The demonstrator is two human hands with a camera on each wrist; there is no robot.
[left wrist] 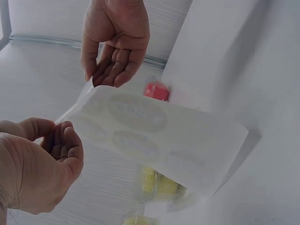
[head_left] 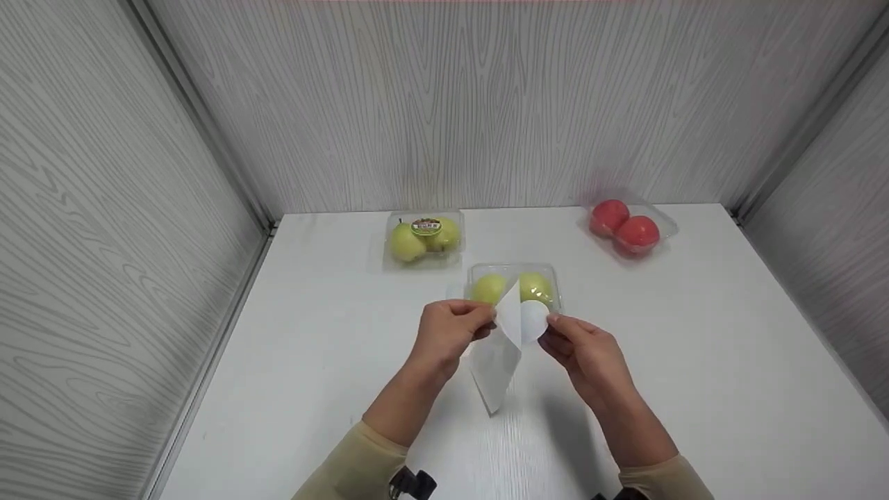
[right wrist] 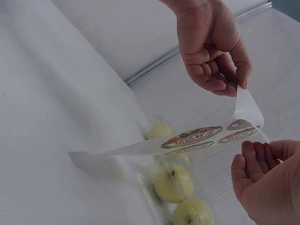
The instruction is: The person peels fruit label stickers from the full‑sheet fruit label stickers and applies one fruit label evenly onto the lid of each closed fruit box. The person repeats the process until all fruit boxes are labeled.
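We are observing the left hand (head_left: pixel 446 332) pinching a thin white label sheet (head_left: pixel 497 367) above near centre, the right hand (head_left: pixel 590 354) a round white sticker (head_left: pixel 533 321); we are judging both light, floppy, best edge-held.

The left sleeve (head_left: pixel 355 465) is plain beige, with a small glossy black device (head_left: pixel 414 483) beside it; the right sleeve (head_left: pixel 668 479) matches, edged by a black part (head_left: pixel 630 494).
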